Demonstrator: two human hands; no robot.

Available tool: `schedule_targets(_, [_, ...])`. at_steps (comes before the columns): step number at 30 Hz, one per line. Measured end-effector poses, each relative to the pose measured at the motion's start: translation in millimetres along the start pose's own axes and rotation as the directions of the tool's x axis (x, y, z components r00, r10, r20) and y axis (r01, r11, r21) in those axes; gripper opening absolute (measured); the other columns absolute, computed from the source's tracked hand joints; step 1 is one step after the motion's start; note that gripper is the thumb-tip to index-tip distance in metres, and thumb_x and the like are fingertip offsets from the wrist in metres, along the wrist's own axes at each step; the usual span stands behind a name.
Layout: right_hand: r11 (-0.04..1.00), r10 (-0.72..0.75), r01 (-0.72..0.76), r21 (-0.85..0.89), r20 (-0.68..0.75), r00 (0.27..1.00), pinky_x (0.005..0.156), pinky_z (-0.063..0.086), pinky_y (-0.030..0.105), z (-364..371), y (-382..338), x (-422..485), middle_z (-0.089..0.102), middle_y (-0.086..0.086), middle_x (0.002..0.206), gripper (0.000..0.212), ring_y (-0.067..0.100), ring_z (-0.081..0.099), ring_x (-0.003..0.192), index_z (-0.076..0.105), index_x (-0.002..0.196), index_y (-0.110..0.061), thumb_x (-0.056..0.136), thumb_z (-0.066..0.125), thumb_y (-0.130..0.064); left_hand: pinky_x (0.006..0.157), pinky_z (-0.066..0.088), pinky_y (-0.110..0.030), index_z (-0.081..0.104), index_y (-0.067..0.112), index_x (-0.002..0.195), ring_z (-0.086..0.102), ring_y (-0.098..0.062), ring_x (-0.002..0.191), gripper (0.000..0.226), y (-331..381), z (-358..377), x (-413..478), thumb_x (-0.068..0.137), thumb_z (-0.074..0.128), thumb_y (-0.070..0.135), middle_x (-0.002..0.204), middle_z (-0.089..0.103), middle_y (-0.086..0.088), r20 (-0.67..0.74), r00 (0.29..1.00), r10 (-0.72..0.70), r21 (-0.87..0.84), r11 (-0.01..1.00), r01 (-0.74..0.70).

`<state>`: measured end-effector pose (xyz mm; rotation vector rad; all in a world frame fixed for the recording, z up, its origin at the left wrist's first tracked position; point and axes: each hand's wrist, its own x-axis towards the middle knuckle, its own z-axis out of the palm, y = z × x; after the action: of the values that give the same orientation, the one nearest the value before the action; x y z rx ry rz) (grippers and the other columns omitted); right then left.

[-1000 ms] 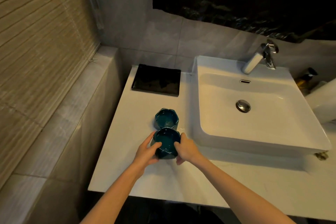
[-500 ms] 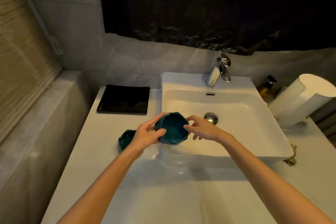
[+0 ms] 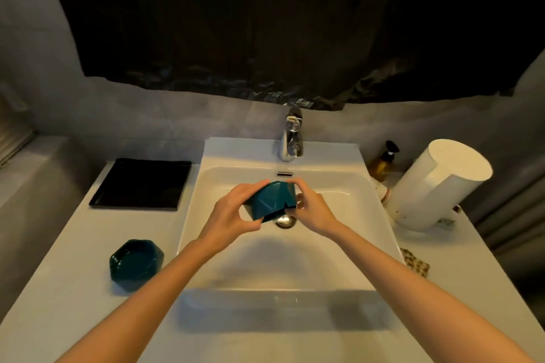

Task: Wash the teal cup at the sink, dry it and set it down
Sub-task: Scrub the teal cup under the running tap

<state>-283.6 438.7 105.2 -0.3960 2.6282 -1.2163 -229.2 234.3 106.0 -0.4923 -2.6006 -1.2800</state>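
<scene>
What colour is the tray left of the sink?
The tray is black; head view.

Two bare forearms, bare left hand, bare right hand, slender fingers

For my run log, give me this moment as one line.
phase: before rinse | teal cup: tilted above sink | left hand: grips cup | right hand: holds cup | faucet: no water visible

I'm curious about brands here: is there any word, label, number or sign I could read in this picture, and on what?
No text can be read anywhere in this view.
Amber pump bottle: any label is too small and dim to read.
Teal cup, teal dish, black tray, white roll, tap: no marking shows.
</scene>
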Motion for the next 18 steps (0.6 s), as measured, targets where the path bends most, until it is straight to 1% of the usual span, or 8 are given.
schedule_targets(3, [0.998,-0.038,0.042,0.044,-0.079,0.996,0.082,0.057,0.040,0,11,0,0.065,-0.001,0.116,0.051,0.017,0.061,0.099,0.040,0.127,-0.039,0.089,0.065,-0.016,0.094,0.036,-0.001,0.039,0.031,0.139,0.046,0.001,0.111,0.082,2,13,3,0.070,0.079,0.011,0.125,0.054,0.006,-0.021,0.996,0.085,0.181,0.980,-0.080])
schedule_targets(5, [0.996,-0.056,0.062,0.059,-0.107,0.993,0.082,0.057,0.036,0,15,1,0.064,-0.001,0.117,0.053,0.016,0.059,0.101,0.039,0.130,-0.038,0.090,0.065,-0.017,0.093,0.038,-0.005,0.042,0.026,0.138,0.049,-0.006,0.111,0.083,2,18,4,0.067,0.081,0.008,0.124,0.055,0.002,-0.024,0.989,0.144,0.252,0.958,-0.133])
schedule_targets(7, [0.993,-0.086,0.096,0.073,-0.130,0.988,0.083,0.056,0.031,1,18,3,0.062,-0.003,0.120,0.054,0.015,0.058,0.103,0.038,0.132,-0.038,0.090,0.065,-0.018,0.091,0.044,-0.013,0.043,0.023,0.137,0.053,-0.010,0.108,0.083,1,20,6,0.065,0.082,0.007,0.122,0.056,0.000,-0.035,0.980,0.195,0.312,0.934,-0.174])
schedule_targets(10, [0.989,-0.114,0.127,0.075,-0.153,0.982,0.083,0.055,0.028,1,20,8,0.062,-0.004,0.120,0.052,0.014,0.057,0.104,0.040,0.131,-0.036,0.090,0.064,-0.016,0.090,0.047,-0.018,0.041,0.025,0.137,0.054,-0.011,0.108,0.085,-1,19,8,0.065,0.083,0.008,0.122,0.057,-0.002,-0.056,0.979,0.194,0.341,0.926,-0.163])
schedule_targets(12, [0.991,-0.099,0.109,0.076,-0.129,0.987,0.080,0.055,0.028,-1,22,12,0.064,-0.003,0.115,0.051,0.013,0.059,0.101,0.041,0.131,-0.037,0.091,0.063,-0.015,0.092,0.047,-0.018,0.041,0.029,0.138,0.052,-0.007,0.108,0.083,0,20,8,0.068,0.081,0.011,0.121,0.056,0.001,-0.084,0.991,0.103,0.270,0.960,-0.077])
schedule_targets(15, [0.996,-0.059,0.061,0.069,-0.027,0.998,0.080,0.056,0.038,-7,25,16,0.069,0.002,0.099,0.044,0.014,0.064,0.089,0.045,0.130,-0.034,0.092,0.060,-0.018,0.090,0.049,-0.015,0.043,0.028,0.138,0.054,-0.007,0.108,0.078,1,25,7,0.071,0.080,0.015,0.116,0.057,0.006,-0.122,0.982,-0.144,-0.037,0.989,0.141])
schedule_targets(17, [0.999,-0.015,0.014,0.032,0.048,0.999,0.082,0.056,0.043,-10,25,19,0.071,0.004,0.097,0.037,0.016,0.066,0.087,0.049,0.129,-0.028,0.094,0.057,-0.023,0.089,0.051,-0.017,0.046,0.024,0.137,0.055,-0.012,0.111,0.075,2,28,8,0.071,0.079,0.011,0.120,0.058,0.005,-0.125,0.937,-0.327,-0.243,0.925,0.291])
schedule_targets(18, [1.000,0.013,-0.014,0.014,0.081,0.997,0.083,0.056,0.043,-11,23,19,0.071,0.005,0.098,0.035,0.016,0.067,0.088,0.050,0.130,-0.025,0.095,0.055,-0.025,0.088,0.050,-0.020,0.047,0.024,0.137,0.054,-0.012,0.112,0.073,2,29,8,0.072,0.078,0.010,0.123,0.057,0.005,-0.120,0.904,-0.409,-0.302,0.883,0.360])
